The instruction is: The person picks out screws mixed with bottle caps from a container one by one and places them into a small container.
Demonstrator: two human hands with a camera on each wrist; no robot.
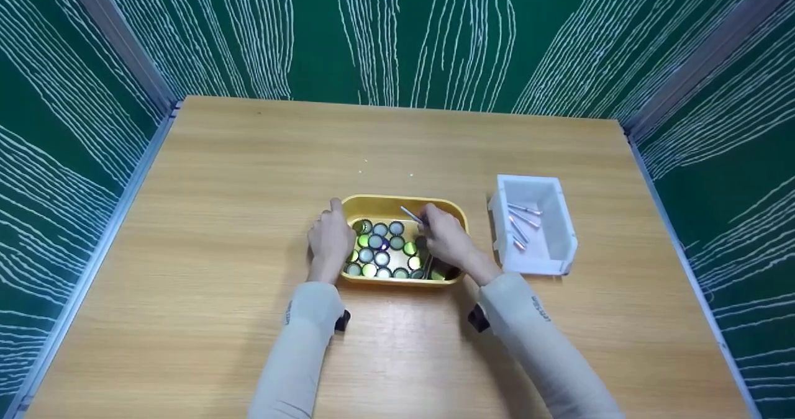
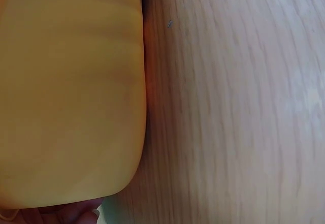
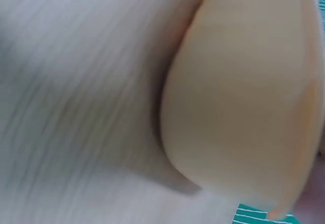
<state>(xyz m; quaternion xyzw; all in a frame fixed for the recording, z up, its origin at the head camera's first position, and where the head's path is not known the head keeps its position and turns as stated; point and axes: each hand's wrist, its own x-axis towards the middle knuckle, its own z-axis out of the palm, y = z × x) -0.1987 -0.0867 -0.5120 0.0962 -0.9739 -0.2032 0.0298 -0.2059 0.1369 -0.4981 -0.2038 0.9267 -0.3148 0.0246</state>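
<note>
A yellow tray (image 1: 404,203) sits on the table, with several round bottle caps (image 1: 396,243) spread over its floor, some greenish and some silvery. At its left end, my left hand (image 1: 330,242) holds the tray's wall. In the left wrist view, the curled fingers (image 2: 71,213) show at the end of the tray. My right hand (image 1: 448,238) is over the tray's right part and pinches a thin light-coloured stick (image 1: 410,214), its tip pointing to the far left. The right hand and forearm hide part of the tray's right end.
A white plastic bin (image 1: 535,183) stands on the table to the right of the tray, with several thin sticks (image 1: 525,220) in it. Tiny white specks lie beyond the tray. Green walls with white wavy lines (image 1: 372,40) border the wooden table (image 1: 205,233).
</note>
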